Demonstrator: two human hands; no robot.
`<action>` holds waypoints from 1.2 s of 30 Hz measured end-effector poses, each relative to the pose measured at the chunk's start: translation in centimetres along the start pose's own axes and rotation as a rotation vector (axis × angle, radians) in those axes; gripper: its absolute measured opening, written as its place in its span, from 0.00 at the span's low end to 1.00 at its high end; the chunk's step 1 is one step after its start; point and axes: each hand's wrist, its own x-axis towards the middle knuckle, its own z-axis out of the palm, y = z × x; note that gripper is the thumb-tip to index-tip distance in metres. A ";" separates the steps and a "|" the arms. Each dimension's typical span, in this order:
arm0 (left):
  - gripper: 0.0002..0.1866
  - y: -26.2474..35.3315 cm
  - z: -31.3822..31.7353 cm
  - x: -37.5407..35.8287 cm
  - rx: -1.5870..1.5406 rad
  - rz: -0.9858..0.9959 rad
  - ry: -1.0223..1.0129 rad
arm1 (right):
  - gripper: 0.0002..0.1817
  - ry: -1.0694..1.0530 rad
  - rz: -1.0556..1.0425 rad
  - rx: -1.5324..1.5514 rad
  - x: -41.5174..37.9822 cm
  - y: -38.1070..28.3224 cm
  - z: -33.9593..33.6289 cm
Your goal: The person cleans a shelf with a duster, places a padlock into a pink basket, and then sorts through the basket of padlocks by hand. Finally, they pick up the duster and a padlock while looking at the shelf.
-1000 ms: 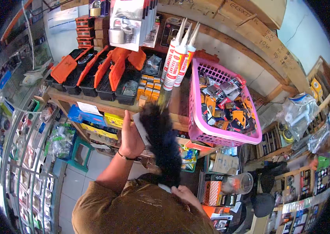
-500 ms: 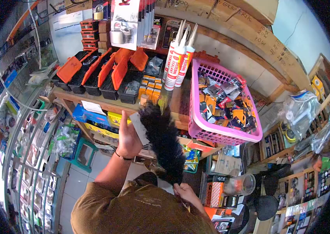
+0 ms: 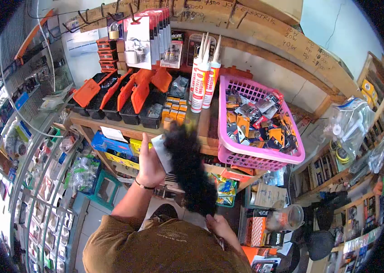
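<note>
My right hand (image 3: pixel 218 225) is closed round the lower end of a fluffy black duster (image 3: pixel 191 170). The duster reaches up to the shelf edge, its top blurred beside the small orange-and-white boxes (image 3: pixel 174 110). Raised in front of the shelf, my left hand (image 3: pixel 150 164) holds a flat white piece (image 3: pixel 161 152) against its palm side. What the piece is does not show, and the duster hides part of it. Behind the duster's tip stand several silicone sealant tubes (image 3: pixel 199 88).
A pink basket (image 3: pixel 261 152) full of packaged goods stands on the right of the shelf. Black bins with orange lids (image 3: pixel 140 96) line the left. Glass display shelving (image 3: pixel 42 200) curves along the left side; a clear jar (image 3: pixel 291 217) stands low right.
The view has tilted up slightly, so the shelf sits lower in it. The duster's upper part is more blurred, and both hands keep their holds.
</note>
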 end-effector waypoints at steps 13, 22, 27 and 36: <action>0.42 2.1 -1.4 -0.3 0.125 -0.062 -0.225 | 0.27 -0.110 0.017 -0.345 0.6 -1.7 0.0; 0.39 2.4 1.6 -2.1 0.139 0.094 0.075 | 0.26 -0.121 0.003 -0.238 2.0 -2.4 0.3; 0.41 3.3 -1.0 -1.3 0.155 -0.034 -0.336 | 0.25 -0.143 -0.293 -0.550 1.4 -3.9 0.5; 0.44 3.6 -2.2 -1.0 0.142 -0.043 -0.426 | 0.24 -0.179 -0.085 -0.287 0.5 -4.9 0.3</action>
